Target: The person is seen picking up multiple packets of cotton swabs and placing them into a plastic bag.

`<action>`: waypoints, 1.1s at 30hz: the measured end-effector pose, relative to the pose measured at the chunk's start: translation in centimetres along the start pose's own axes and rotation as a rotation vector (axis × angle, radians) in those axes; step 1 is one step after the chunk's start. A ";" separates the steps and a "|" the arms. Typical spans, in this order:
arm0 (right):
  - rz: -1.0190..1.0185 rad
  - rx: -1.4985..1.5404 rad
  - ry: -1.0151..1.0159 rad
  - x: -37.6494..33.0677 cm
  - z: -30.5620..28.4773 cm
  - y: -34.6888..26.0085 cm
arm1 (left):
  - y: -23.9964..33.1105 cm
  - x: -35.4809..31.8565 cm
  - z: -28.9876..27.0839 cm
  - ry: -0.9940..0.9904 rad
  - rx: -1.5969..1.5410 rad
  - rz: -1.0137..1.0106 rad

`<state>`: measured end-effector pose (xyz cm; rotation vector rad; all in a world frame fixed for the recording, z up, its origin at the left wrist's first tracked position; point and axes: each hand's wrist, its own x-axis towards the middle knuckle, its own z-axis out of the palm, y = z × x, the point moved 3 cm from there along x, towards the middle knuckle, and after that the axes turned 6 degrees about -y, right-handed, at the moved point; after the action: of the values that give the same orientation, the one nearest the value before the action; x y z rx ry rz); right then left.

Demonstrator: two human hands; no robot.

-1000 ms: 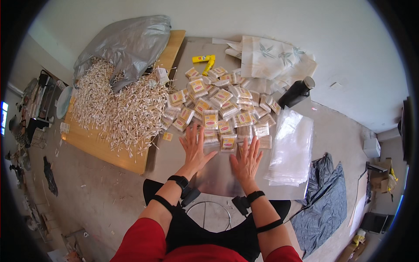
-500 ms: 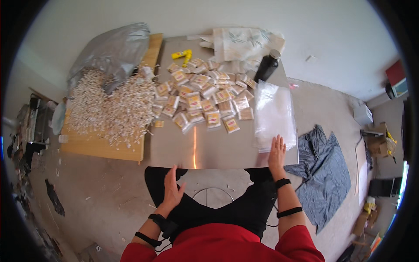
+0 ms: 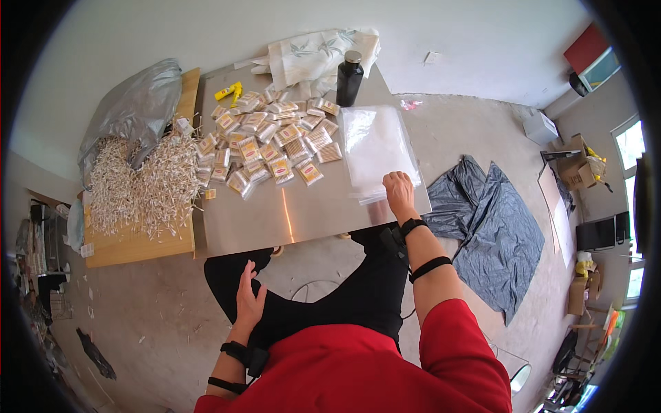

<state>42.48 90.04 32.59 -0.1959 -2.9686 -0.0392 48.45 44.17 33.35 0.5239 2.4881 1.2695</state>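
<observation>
My right hand (image 3: 399, 195) is at the near edge of a stack of clear plastic bags (image 3: 377, 141), its fingers curled and closed on the top bag's edge; the fingertips are partly hidden. The bags lie flat at the right side of the metal table (image 3: 258, 219). My left hand (image 3: 249, 297) hovers over my lap, in front of the table edge, open and holding nothing. Left of the bags lies a pile of small clear packs of cotton swabs (image 3: 265, 138) with yellow labels. A big heap of loose cotton swabs (image 3: 141, 189) covers the wooden board (image 3: 138, 249) farther left.
A grey plastic sack (image 3: 131, 103) lies behind the loose swabs. Behind the packs are a yellow tube-like item (image 3: 228, 91), a patterned cloth (image 3: 313, 58) and a dark bottle (image 3: 350, 79). On the floor to the right spreads a dark plastic sheet (image 3: 496, 237).
My right hand's fingers have gone from spread flat to curled at the bags' near edge. My left hand stays open over my lap. The view has turned right.
</observation>
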 end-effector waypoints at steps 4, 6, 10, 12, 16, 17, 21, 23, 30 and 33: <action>0.083 0.144 0.083 -0.3 -1.7 0.6 | 0.3 0.5 0.8 -0.046 -0.005 0.031; 0.083 0.168 0.156 -0.6 -2.1 1.2 | 0.9 0.8 1.3 -0.093 -0.051 0.030; 0.170 0.268 0.532 -0.3 -5.8 0.1 | 1.6 1.2 2.1 -0.181 -0.094 0.037; 0.243 0.242 0.535 0.1 -8.4 -2.1 | 2.3 1.6 2.1 -0.188 -0.236 -0.002; 0.466 1.472 0.221 -1.5 -10.8 -7.5 | 8.5 4.8 0.8 -0.138 -0.348 0.114; 0.422 1.702 0.118 -2.2 -11.9 -9.7 | 10.7 5.6 0.4 -0.134 -0.386 0.128; 0.352 2.071 -0.175 -5.1 -14.2 -16.1 | 17.3 7.2 -1.0 -0.011 -0.333 0.299; 0.250 2.015 -0.226 -6.1 -13.8 -17.4 | 18.5 6.6 -1.5 0.069 -0.299 0.353; 0.175 1.822 -0.254 -6.9 -12.8 -19.9 | 16.0 4.6 -1.5 0.122 -0.150 0.258; 0.191 1.727 -0.311 -7.1 -12.8 -20.1 | 13.3 4.2 -1.5 0.083 -0.414 0.068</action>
<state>48.88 68.74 43.76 -0.2053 -2.0755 2.4337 46.47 52.19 44.70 0.4597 2.1911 1.8035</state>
